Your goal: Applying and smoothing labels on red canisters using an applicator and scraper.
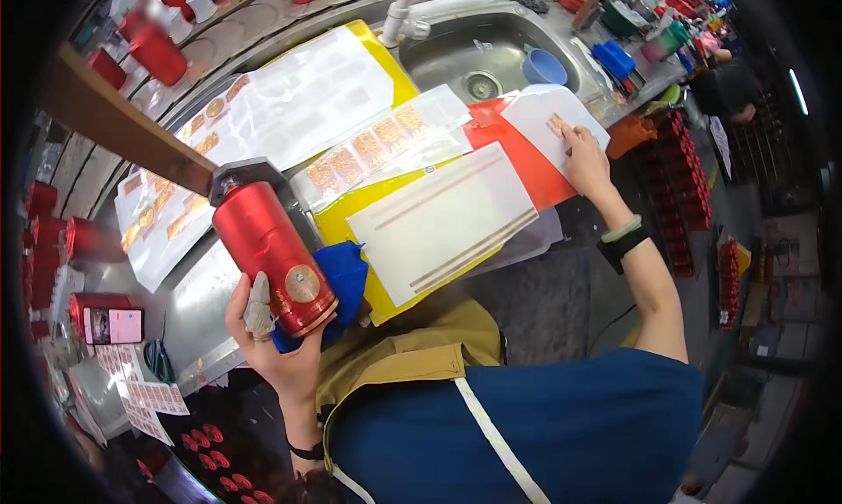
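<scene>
My left hand [279, 353] is wrapped around the lower end of a shiny red bottle [263, 241], which tilts with its neck up and to the left. A round gold label sits near its base, and one finger wears a grey finger cot [259, 309]. Under the bottle a blue cloth [340, 280] is bunched. Over to the right, my right hand [586, 160] pinches a small gold decal [557, 125] at a white sheet [531, 122]. Whether the decal is off the sheet, I cannot tell. A strip of gold decals [373, 144] lies between the hands.
A steel sink [438, 61] with a blue bowl [545, 67] lies at the far side. A wooden post [132, 114] slants down towards the bottle's neck. White boards and sheets [447, 223] cover the bench. A phone [112, 326] and scissors [159, 359] sit at left.
</scene>
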The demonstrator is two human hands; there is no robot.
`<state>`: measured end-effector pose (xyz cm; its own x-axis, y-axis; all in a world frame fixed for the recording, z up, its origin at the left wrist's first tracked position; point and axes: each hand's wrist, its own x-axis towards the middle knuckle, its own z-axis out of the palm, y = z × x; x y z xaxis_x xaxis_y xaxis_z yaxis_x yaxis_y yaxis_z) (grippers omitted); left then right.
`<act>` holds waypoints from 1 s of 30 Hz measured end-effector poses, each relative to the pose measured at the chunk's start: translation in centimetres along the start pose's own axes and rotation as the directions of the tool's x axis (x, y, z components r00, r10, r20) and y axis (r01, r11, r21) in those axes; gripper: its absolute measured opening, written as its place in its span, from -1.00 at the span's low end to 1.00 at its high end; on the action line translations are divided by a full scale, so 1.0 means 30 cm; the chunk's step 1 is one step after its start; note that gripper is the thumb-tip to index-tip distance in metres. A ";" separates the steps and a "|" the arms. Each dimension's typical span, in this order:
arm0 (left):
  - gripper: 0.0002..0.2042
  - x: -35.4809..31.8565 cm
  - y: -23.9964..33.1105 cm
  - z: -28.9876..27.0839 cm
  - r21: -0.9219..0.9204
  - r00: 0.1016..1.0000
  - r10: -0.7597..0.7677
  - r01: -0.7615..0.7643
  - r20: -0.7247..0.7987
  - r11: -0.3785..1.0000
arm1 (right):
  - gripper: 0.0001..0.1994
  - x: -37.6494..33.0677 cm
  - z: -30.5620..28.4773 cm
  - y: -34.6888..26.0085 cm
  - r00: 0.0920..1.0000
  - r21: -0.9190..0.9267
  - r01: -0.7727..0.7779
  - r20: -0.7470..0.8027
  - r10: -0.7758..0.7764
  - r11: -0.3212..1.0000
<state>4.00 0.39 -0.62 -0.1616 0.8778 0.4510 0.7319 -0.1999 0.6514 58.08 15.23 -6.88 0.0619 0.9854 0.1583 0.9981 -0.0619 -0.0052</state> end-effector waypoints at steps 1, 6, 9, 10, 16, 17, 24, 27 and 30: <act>-0.10 0.004 0.004 0.001 0.012 1.000 -0.005 0.005 0.012 1.000 | -0.45 0.004 0.029 0.002 0.996 -0.011 0.061 -0.059 -0.061 0.998; -0.12 0.004 -0.021 -0.022 0.099 0.997 0.028 -0.034 0.065 0.995 | -0.30 0.098 0.090 -0.055 0.973 0.115 0.220 -0.093 -0.210 0.969; -0.09 -0.013 -0.045 -0.056 -0.076 0.997 0.026 -0.020 0.074 0.997 | -0.28 0.177 0.088 -0.086 0.967 0.088 0.256 -0.010 -0.256 0.963; -0.10 -0.022 -0.054 -0.075 -0.150 0.996 0.018 -0.004 0.089 0.989 | -0.29 0.204 0.086 -0.096 0.975 0.162 0.219 -0.015 -0.220 0.962; -0.31 -0.184 -0.157 -0.262 -0.145 0.902 -0.265 0.228 -0.342 0.963 | -0.47 0.279 0.072 -0.140 0.940 0.078 0.333 0.048 -0.338 0.940; -0.37 -0.211 -0.214 -0.304 -0.214 0.814 -0.348 0.278 -0.465 0.936 | -0.47 0.286 0.075 -0.148 0.923 0.091 0.374 0.058 -0.380 0.923; -0.57 -0.418 -0.779 -0.781 -0.299 0.162 -0.433 0.513 -0.887 0.804 | -0.40 0.318 0.064 -0.222 0.944 0.188 0.316 0.034 -0.327 0.930; -0.50 -0.479 -0.966 -0.975 -0.316 0.055 -0.416 0.562 -0.908 0.764 | -0.46 0.312 0.042 -0.289 0.940 0.215 0.331 0.014 -0.342 0.919; -0.47 -0.525 -1.100 -1.124 -0.324 -0.057 -0.448 0.773 -0.892 0.546 | -0.51 0.282 0.004 -0.360 0.925 0.234 0.372 -0.011 -0.380 0.898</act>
<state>-39.93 -21.52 -8.65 -0.9094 -0.3487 0.2268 0.0607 0.4282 0.9017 47.83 24.24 -5.62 -0.3225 0.9330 0.1597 0.9204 0.3485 -0.1771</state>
